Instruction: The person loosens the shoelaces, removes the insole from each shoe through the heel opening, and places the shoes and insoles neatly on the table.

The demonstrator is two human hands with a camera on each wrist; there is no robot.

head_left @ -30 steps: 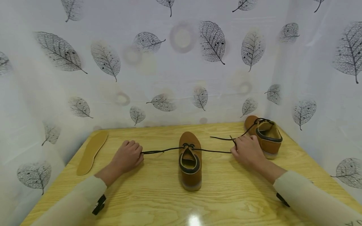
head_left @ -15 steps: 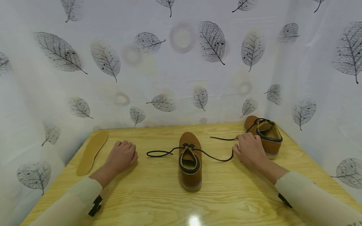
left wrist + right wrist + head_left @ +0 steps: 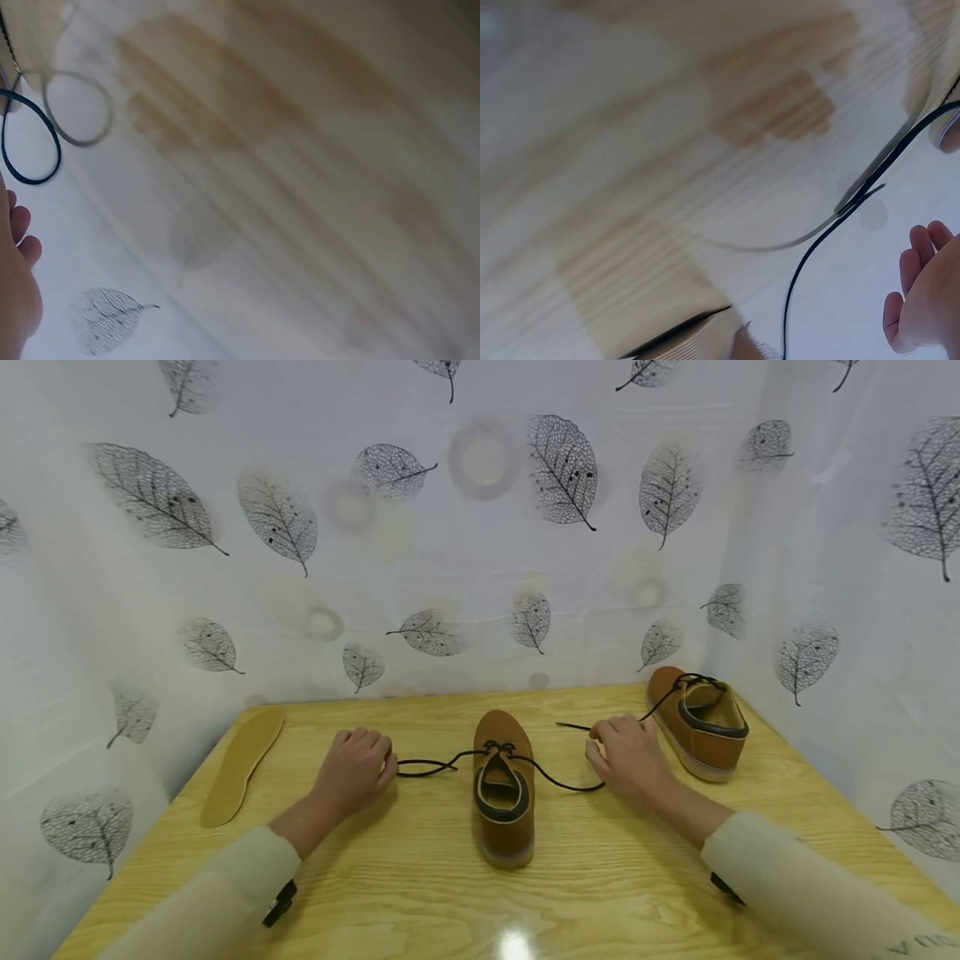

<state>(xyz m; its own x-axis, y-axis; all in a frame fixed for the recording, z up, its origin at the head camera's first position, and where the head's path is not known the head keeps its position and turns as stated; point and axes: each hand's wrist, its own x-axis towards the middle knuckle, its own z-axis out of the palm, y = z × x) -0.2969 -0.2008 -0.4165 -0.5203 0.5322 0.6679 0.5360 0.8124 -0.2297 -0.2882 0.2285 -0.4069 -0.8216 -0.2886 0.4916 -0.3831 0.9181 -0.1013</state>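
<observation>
A brown lace-up shoe stands upright on the table, its toe pointing away. Its black shoelace spreads to both sides, looped on the left. Beside that loop is my left hand, fingers loosely bent. The left wrist view shows the lace loop apart from the fingertips. My right hand hovers by the lace's right end, partly covering it. In the right wrist view its fingers are loosely bent, and the dark lace passes clear of them.
A second brown shoe stands at the back right, its lace trailing left behind my right hand. A tan insole lies at the table's left edge. A white leaf-print curtain encloses the wood-grain table.
The taut lace went slack and both its ends left my hands. My left hand drew back left, then moved right to the loop. The right hand shifted left, away from the second shoe.
</observation>
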